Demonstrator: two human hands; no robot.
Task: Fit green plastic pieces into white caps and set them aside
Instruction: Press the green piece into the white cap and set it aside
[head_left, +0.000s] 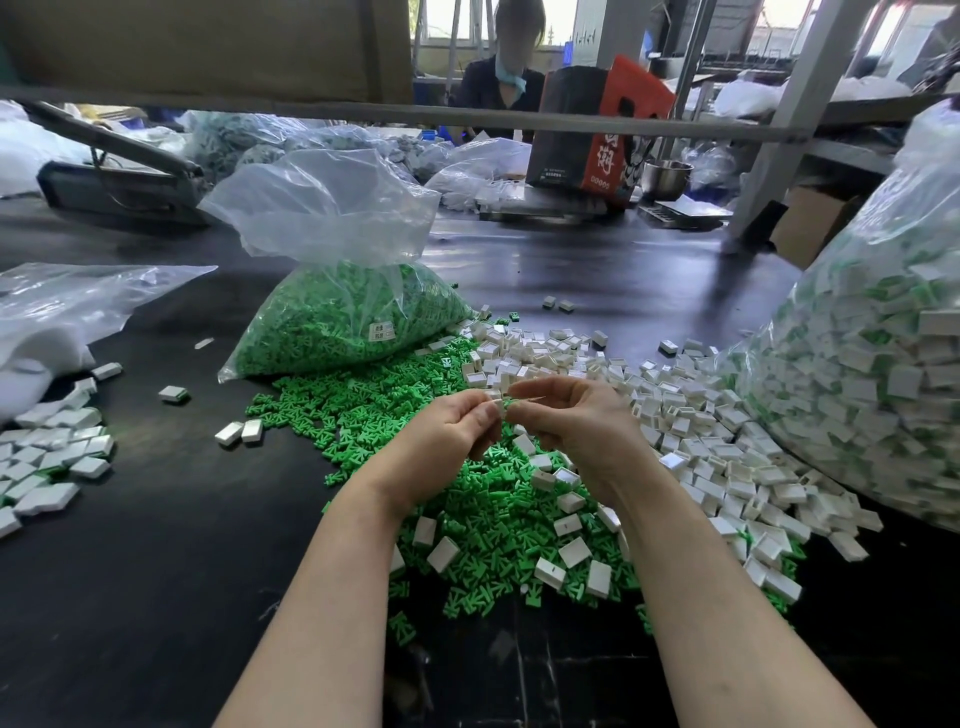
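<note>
A small white label (378, 331) sticks on the clear bag of green pieces (343, 317); its print is too small to read. Behind that bag, a red and black carton (597, 130) bears large characters, illegible here.

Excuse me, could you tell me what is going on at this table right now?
A person's left hand and right hand pinch a small white plastic cap together above a loose heap of green plastic pieces. Empty white caps lie to the right; finished ones sit far left.
</note>
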